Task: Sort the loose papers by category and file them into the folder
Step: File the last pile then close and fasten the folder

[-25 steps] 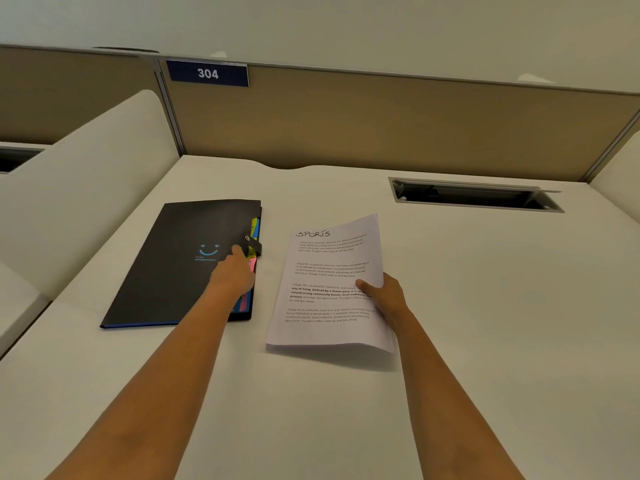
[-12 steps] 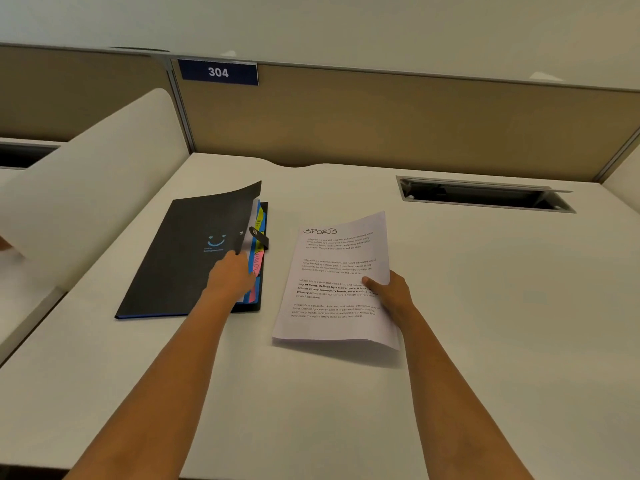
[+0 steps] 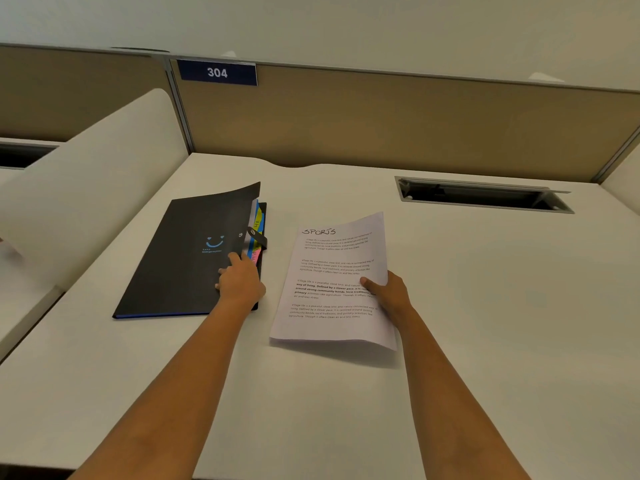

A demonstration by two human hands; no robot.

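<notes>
A black folder (image 3: 180,258) with a blue smiley print lies on the white desk (image 3: 485,306), left of centre. Its front cover is lifted along the right edge, showing coloured index tabs (image 3: 258,223) and a black strap clasp (image 3: 259,237). My left hand (image 3: 240,280) grips that cover edge, thumb on top. My right hand (image 3: 389,294) pinches the right edge of a white printed sheet headed "SPORTS" (image 3: 329,282), held tilted just above the desk to the right of the folder.
A beige partition (image 3: 381,123) with a blue "304" plate (image 3: 217,72) closes the back of the desk. An open cable slot (image 3: 481,195) is sunk into the desk at back right. A curved white divider (image 3: 86,188) stands to the left.
The folder's clasp has come undone and my left hand has lifted the cover's right edge, exposing the tabs. The sheet in my right hand has stayed about where it was.
</notes>
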